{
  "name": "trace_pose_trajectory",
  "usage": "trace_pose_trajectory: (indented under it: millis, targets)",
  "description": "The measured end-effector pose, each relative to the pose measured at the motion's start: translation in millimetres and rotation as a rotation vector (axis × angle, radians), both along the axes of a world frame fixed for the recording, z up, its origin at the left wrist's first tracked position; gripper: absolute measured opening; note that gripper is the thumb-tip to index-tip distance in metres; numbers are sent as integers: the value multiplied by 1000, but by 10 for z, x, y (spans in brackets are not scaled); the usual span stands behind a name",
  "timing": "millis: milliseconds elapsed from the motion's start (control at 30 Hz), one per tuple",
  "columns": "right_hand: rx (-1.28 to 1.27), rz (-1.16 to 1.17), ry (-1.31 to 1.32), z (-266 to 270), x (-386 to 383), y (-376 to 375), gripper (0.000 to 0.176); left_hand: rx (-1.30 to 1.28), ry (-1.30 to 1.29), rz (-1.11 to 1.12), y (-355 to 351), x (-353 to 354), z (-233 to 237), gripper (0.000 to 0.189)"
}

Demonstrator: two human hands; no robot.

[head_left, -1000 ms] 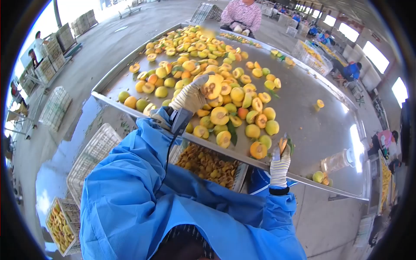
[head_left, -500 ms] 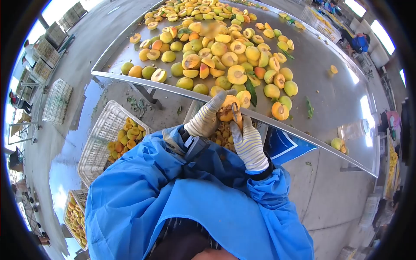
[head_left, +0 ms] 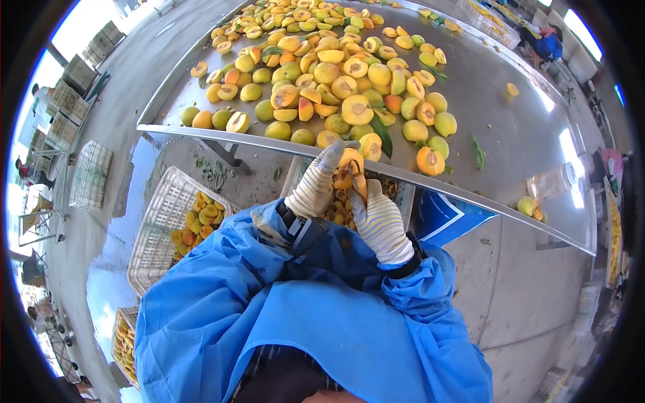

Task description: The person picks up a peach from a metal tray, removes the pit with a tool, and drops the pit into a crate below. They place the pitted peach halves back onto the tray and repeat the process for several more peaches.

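My left hand (head_left: 316, 185), in a striped work glove, grips a peach half (head_left: 349, 160) with its cut side facing up. In my right hand (head_left: 380, 225), gloved the same way, is a small pitting tool (head_left: 360, 184) with a wood-coloured handle. Its tip lies against the flesh of the peach half; the exact shape of the tip is hard to make out. Both hands are just off the table's near edge, over a crate (head_left: 407, 201) of cut peach pieces, which my arms partly cover. Close beyond them is the pile of peaches (head_left: 326, 72), many halved.
The metal table (head_left: 500, 158) slopes across the view with a raised rim. A green leaf (head_left: 478, 154) lies on it. At left are a white crate (head_left: 153, 232) with peach halves and another crate (head_left: 126, 346) below. A blue bag (head_left: 449, 218) hangs under the table edge.
Both hands have dropped slightly toward my body with the peach half and the tool. The peach half is tilted differently. The view has shifted a little.
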State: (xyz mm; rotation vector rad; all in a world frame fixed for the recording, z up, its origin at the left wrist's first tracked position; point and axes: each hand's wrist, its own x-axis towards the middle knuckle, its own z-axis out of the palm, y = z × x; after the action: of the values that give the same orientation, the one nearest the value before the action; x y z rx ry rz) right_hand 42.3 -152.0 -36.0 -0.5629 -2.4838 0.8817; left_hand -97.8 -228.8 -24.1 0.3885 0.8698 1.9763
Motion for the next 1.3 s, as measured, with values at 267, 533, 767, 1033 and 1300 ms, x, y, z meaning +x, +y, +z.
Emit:
trace_pose_trajectory:
  millis: [267, 533, 767, 1033, 1300]
  targets:
    - [-279, 183, 79, -76, 60, -11, 33, -93, 52, -56, -5, -13, -72, 50]
    - [-284, 134, 19, -111, 86, -131, 34, -168, 41, -8, -16, 17, -166, 40]
    - [-953, 199, -26, -144, 131, -124, 42, -114, 24, 63, -7, 189, -81, 45]
    - [-1613, 180, -18, 225, 280, -50, 41, -11, -235, -219, -34, 100, 98, 54]
    - [-1505, 152, 71, 161, 214, -219, 38, -14, -51, 13, 92, 279, -112, 45]
